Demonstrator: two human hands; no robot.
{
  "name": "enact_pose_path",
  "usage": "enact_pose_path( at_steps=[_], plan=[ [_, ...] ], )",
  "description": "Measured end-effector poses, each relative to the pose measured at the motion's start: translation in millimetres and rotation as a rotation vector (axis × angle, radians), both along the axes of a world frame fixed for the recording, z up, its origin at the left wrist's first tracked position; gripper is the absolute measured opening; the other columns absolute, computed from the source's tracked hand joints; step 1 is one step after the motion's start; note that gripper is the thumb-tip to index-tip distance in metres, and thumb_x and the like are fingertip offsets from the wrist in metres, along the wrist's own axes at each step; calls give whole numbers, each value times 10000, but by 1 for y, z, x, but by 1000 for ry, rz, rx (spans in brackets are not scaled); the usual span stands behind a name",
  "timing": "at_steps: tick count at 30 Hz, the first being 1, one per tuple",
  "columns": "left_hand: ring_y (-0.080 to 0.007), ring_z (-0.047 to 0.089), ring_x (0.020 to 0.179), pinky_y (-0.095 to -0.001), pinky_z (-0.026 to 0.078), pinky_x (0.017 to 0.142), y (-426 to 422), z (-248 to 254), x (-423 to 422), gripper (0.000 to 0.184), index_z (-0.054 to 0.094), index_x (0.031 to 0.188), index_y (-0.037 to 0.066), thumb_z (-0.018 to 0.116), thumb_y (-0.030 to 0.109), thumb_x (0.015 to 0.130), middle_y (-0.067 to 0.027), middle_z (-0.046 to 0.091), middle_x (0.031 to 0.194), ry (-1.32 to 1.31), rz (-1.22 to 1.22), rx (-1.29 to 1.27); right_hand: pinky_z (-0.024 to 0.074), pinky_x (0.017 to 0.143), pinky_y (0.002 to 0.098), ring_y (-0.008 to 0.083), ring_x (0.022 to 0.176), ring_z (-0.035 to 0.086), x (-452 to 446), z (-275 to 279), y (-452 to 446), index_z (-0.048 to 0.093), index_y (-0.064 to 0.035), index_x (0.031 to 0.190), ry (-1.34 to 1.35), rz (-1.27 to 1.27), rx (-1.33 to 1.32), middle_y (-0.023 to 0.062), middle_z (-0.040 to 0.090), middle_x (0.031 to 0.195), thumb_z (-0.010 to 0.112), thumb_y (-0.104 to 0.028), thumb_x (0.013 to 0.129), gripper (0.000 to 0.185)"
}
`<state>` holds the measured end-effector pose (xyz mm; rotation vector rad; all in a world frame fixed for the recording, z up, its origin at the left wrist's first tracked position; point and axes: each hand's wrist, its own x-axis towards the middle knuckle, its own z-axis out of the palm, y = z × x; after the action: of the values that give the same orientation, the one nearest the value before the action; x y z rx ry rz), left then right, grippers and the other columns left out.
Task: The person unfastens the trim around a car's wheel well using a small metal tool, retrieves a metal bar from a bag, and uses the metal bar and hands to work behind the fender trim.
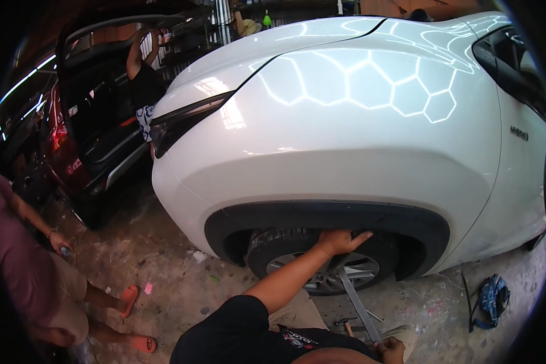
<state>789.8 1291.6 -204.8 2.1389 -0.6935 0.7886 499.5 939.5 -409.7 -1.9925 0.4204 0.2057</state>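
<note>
In front of me stands a white car [370, 170] with black wheel-arch trim [327, 212]. My left hand [343, 241] reaches into the gap between the tyre [273, 242] and the trim, thumb stretched out to the right. Its other fingers are mostly hidden under the arch. Low in the view, my right hand [392, 350] is closed around the near end of a long flat metal bar [359, 303]. The bar slants up to the alloy wheel [361, 267]; whether its far end touches the wheel, I cannot tell.
A hammer [348, 328] lies on the floor by my legs. To the right sits a blue patterned bag [492, 298]. A person in orange sandals [129, 299] stands at left. Behind, another person [144, 85] reaches up at a dark red car [67, 158] with its tailgate raised.
</note>
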Motion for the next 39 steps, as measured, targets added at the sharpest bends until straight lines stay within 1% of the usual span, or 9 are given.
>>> enact_pose_path(
  at_steps=[3,5,9,11,17,20,29,36,39],
  plan=[
    [-301,690,807,-403,554,756,1,0,1,433,747,1140,128,728,490,903,-112,741,964,-7,-20,-23,468,578,321,145,629,537,-2,0,1,649,-18,884,2,1,3,26,622,729,693,-58,960,97],
    [-303,689,805,-400,552,750,3,3,0,437,749,1135,128,723,498,905,-107,741,964,221,-25,36,469,576,321,145,627,538,-2,2,2,650,-18,886,4,1,5,26,623,729,693,-59,961,96],
    [-306,687,817,-403,548,759,4,-5,5,450,746,1126,109,730,498,900,-120,738,970,209,-45,34,470,574,321,146,624,540,-5,3,1,653,-17,888,5,6,7,27,625,729,692,-60,961,93],
    [-314,685,887,-411,543,808,5,-4,5,468,734,1130,78,739,485,899,-139,734,999,53,-103,-62,471,572,322,147,623,541,-5,8,2,655,-17,889,-1,12,6,28,626,729,692,-61,961,92],
    [-342,660,1051,-420,507,957,11,-18,14,512,691,1203,29,726,459,927,-167,719,1138,186,-243,-115,463,544,321,148,617,552,-6,-17,-22,660,-12,896,-59,42,-82,31,624,722,693,-78,966,102],
    [-359,635,1119,-422,473,1025,12,-22,17,532,670,1245,10,708,451,950,-188,696,1215,182,-292,-158,443,492,329,145,575,536,-7,73,20,661,-8,907,74,-90,89,37,625,715,686,-94,977,113],
    [-360,606,1181,-418,443,1067,10,-27,19,561,652,1283,-3,699,453,960,-203,676,1265,255,-310,-206,377,404,335,157,460,497,-6,0,-12,642,-28,882,144,-108,123,49,570,606,645,-136,1004,163],
    [-355,624,1149,-418,461,1041,10,-18,13,536,672,1248,12,715,451,942,-194,695,1219,195,-225,-102,356,411,328,142,463,479,9,-63,-41,659,-20,866,72,54,-9,35,573,609,652,-123,986,158],
    [-345,642,1113,-418,482,1006,13,-13,11,516,685,1210,25,719,460,935,-176,712,1165,385,-262,-42,364,423,330,143,474,488,20,-79,-48,670,-12,869,30,98,-23,36,584,618,655,-115,977,150]
  ],
)
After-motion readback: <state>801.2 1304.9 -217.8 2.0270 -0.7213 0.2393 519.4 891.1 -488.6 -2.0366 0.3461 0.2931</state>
